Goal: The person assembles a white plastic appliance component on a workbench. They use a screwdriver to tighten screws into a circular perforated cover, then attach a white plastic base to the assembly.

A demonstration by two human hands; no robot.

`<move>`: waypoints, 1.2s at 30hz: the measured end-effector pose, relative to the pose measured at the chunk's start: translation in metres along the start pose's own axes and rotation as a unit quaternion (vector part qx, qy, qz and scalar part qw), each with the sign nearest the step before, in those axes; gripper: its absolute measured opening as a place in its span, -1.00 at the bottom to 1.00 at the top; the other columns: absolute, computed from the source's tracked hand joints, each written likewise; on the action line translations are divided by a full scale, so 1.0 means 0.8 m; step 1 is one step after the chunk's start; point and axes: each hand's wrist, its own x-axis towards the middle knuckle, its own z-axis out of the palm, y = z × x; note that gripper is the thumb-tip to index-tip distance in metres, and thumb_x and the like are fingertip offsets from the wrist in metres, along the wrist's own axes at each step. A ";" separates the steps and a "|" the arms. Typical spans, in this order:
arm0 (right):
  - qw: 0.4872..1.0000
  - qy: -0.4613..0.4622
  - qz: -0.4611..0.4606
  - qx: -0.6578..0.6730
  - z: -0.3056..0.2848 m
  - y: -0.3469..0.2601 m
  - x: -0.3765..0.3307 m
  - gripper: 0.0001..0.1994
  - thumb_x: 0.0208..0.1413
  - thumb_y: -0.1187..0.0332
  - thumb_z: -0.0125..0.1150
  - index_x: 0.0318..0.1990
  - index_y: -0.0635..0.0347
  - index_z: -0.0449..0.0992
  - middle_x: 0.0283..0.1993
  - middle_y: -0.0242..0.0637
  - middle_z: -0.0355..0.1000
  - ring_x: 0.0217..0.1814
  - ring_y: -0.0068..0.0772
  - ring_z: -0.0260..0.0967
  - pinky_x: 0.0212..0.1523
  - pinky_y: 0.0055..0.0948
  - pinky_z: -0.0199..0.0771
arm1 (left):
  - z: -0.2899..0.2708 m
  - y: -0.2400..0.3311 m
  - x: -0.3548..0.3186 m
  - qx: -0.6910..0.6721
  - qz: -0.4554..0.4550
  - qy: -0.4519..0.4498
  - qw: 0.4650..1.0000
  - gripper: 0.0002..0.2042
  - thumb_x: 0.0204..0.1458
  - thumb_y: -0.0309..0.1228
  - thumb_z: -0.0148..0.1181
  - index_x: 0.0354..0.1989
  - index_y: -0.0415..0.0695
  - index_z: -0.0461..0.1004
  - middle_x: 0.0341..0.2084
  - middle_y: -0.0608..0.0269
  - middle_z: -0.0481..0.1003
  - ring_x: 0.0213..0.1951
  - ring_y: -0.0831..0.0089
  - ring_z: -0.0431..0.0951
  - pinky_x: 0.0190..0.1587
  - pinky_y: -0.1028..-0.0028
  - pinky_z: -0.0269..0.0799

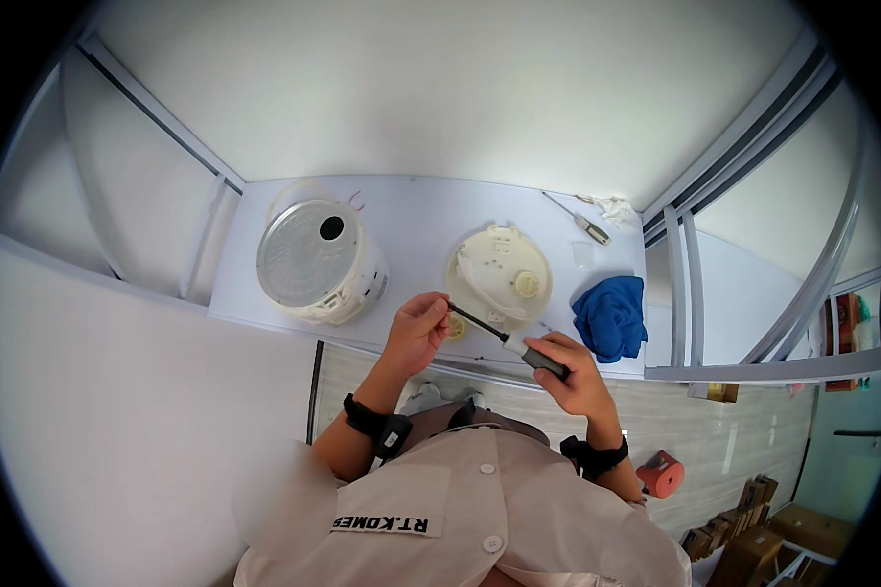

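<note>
1. By the right hand (573, 377), the handle of a screwdriver (516, 344) is gripped; it is held above the table's near edge, with its shaft pointed leftward.
2. The left hand (419, 331) is closed in a pinch at the shaft's tip – whether a small piece is held there cannot be told.
3. Beyond the hands, a round cream cover (482, 281) is laid on the white table (411, 220); at its right, a blue cloth (612, 318) is bunched.
4. At the left, a white round appliance (308, 259) is placed; its small dark side markings cannot be read.
5. On the beige shirt (465, 543), dark lettering is seen upside down.
</note>
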 end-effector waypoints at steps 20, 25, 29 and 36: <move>1.000 0.007 0.004 0.004 -0.034 -0.038 -0.022 -0.51 -0.09 0.65 0.23 0.10 0.30 0.64 -0.28 -0.14 0.60 -0.34 -0.32 0.50 -0.27 -0.44 0.43 | 0.043 0.058 -0.034 0.404 0.110 -0.118 0.901 -0.89 0.12 -0.53 0.45 -0.21 -0.24 0.70 -0.38 0.36 0.65 -0.35 0.63 0.56 -0.27 0.57 0.46; 0.997 0.040 -0.021 0.062 -0.036 -0.037 -0.021 -0.54 -0.13 0.67 0.25 0.03 0.30 0.66 -0.12 -0.08 0.63 -0.17 -0.29 0.57 -0.09 -0.42 0.53 | 0.058 0.087 -0.040 0.489 0.181 -0.190 0.832 -0.86 0.01 -0.62 0.50 -0.25 -0.20 0.74 -0.35 0.20 0.70 -0.36 0.47 0.64 -0.29 0.52 0.51; 0.995 0.050 -0.019 0.085 -0.031 -0.039 -0.014 -0.56 -0.17 0.65 0.30 -0.01 0.27 0.67 -0.03 -0.06 0.55 -0.05 -0.26 0.53 -0.06 -0.39 0.53 | 0.047 0.099 -0.047 0.464 0.201 -0.209 0.837 -0.79 -0.05 -0.66 0.53 -0.23 -0.19 0.75 -0.34 0.18 0.71 -0.34 0.43 0.67 -0.29 0.48 0.55; 0.992 0.022 0.009 0.126 -0.012 -0.048 0.010 -0.60 -0.04 0.58 0.37 0.04 0.31 0.65 -0.05 -0.08 0.52 -0.15 -0.35 0.52 -0.22 -0.49 0.49 | 0.033 0.133 -0.053 0.429 0.213 -0.206 0.854 -0.81 -0.06 -0.66 0.53 -0.25 -0.21 0.74 -0.35 0.14 0.71 -0.36 0.45 0.67 -0.32 0.51 0.52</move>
